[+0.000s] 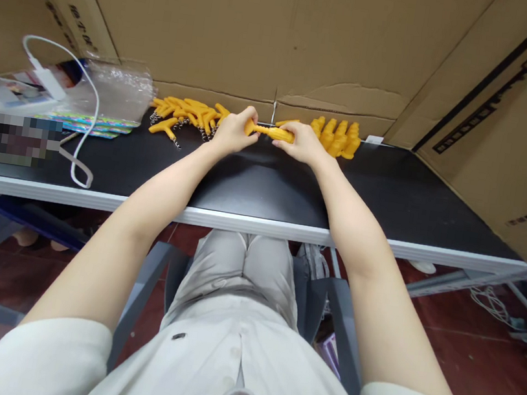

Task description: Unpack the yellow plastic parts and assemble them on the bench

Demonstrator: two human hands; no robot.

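Observation:
My left hand (232, 132) is closed on the yellow handle of a corkscrew (250, 128), holding it sideways over the back of the black table. My right hand (304, 142) pinches a yellow ribbed plastic sleeve (282, 135) in line with it. The two parts meet between my hands; how far the screw sits inside the sleeve I cannot tell. Left of my left hand lies a pile of yellow-handled corkscrews (190, 109) with bare metal spirals, and one loose corkscrew (163, 126) in front. Beside my right hand several yellow sleeves (338, 140) lie in a row.
Cardboard walls (355, 34) close off the back and sides of the table (255, 190). Clear plastic bags (116, 88), colourful packets (107, 126) and a white cable (92, 134) occupy the left end. A small white piece (374, 140) lies at the back right.

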